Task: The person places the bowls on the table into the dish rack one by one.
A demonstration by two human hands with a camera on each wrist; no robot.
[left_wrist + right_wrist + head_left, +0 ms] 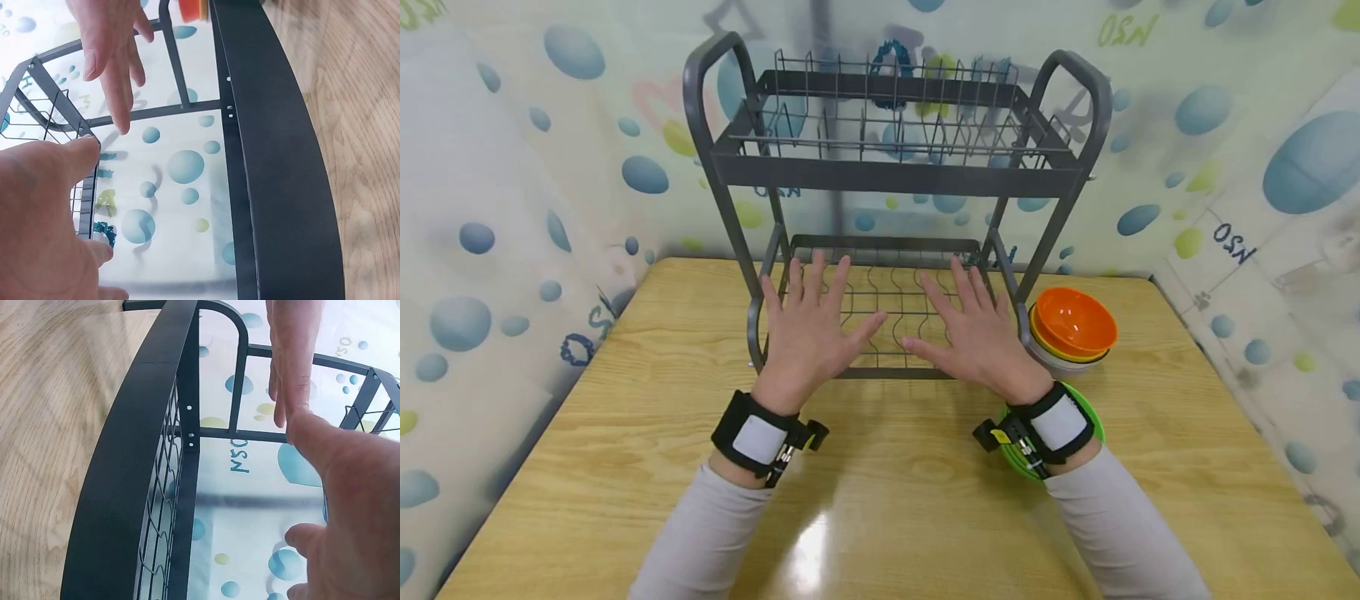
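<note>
Both hands are held out side by side in front of a dark grey two-tier dish rack (895,175). My left hand (808,333) has its fingers spread and holds nothing, overlapping the left part of the lower wire shelf in the head view. Likewise spread and holding nothing, my right hand (981,337) overlaps the shelf's right part. The lower shelf's front bar (281,156) runs beside the left hand in the left wrist view. In the right wrist view that bar (125,456) lies left of the right hand (362,500).
Right of the rack stands a stack of bowls with an orange bowl (1077,321) on top. A green bowl (1093,417) sits nearer, partly hidden under the right wrist. The wooden table (625,417) meets a patterned backdrop (587,167) behind and at the sides.
</note>
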